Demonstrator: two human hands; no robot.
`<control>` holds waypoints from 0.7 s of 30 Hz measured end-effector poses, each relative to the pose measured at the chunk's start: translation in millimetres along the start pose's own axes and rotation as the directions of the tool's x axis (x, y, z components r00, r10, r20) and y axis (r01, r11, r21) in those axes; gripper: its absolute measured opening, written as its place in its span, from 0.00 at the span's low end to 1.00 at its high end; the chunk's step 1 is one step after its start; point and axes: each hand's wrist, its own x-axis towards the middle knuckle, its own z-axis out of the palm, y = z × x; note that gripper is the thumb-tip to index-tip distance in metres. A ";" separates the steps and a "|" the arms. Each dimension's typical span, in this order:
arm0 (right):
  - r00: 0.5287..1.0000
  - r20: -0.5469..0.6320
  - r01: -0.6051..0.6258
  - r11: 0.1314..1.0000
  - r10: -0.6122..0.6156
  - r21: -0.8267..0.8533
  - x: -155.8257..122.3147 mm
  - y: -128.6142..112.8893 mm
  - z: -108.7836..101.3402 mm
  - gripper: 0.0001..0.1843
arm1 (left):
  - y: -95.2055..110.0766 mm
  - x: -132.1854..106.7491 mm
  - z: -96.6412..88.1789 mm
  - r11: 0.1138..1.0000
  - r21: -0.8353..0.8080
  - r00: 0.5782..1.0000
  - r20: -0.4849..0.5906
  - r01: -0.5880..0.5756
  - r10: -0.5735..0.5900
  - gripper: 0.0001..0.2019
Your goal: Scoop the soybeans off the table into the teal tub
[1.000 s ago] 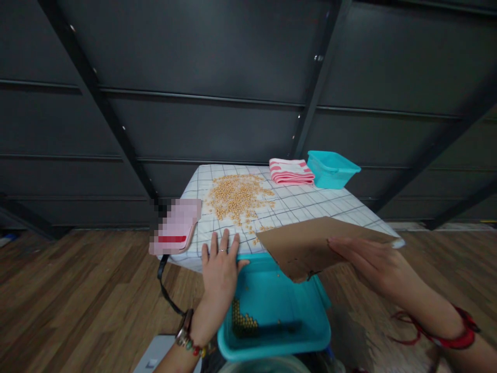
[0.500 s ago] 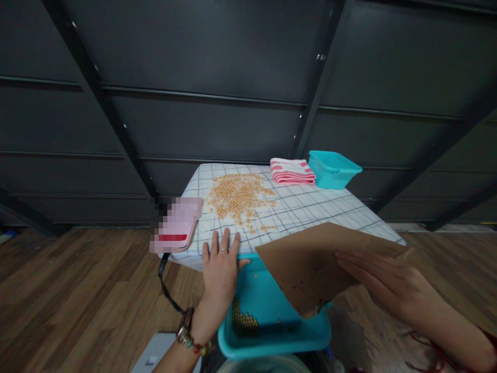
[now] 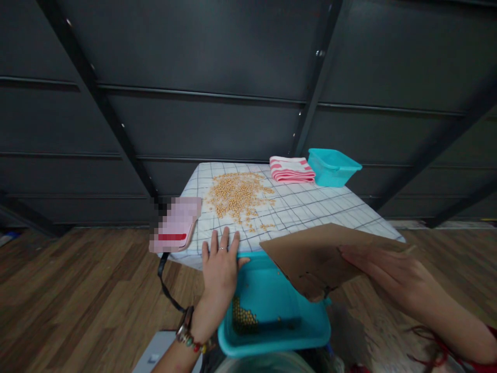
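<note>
Cardboard [image 3: 308, 259] in right hand [image 3: 382, 269], nearer than a second ago

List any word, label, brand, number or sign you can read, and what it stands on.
No legible text anywhere.
Flat pink object with a red strip: pixelated, unreadable.
Irregular brown cardboard sheet: small dark marks, too blurred to read as text.
Flat grey panel, lower left: pale mark, too unclear to read.

No word, number or brand can be read: the flat pink object [image 3: 179, 218] bears a red bar [image 3: 172, 237], blurred into blocks; the small dark marks [image 3: 305, 273] on the thin brown cardboard sheet [image 3: 310, 251] and the pale patch [image 3: 154, 358] on the flat grey object [image 3: 162, 342] are too indistinct
</note>
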 end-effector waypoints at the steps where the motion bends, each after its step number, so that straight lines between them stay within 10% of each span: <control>1: 1.000 0.002 0.001 1.000 -0.001 -0.002 0.2 -0.1 0.6 0.16 | -0.2 -0.2 0.3 1.000 -0.001 1.000 -0.007 -0.004 0.004 0.26; 21: 0.999 -0.033 -0.009 1.000 0.008 -0.027 -3.3 1.5 5.1 0.17 | -1.7 -0.3 3.0 1.000 -0.008 1.000 -0.013 -0.008 0.008 0.26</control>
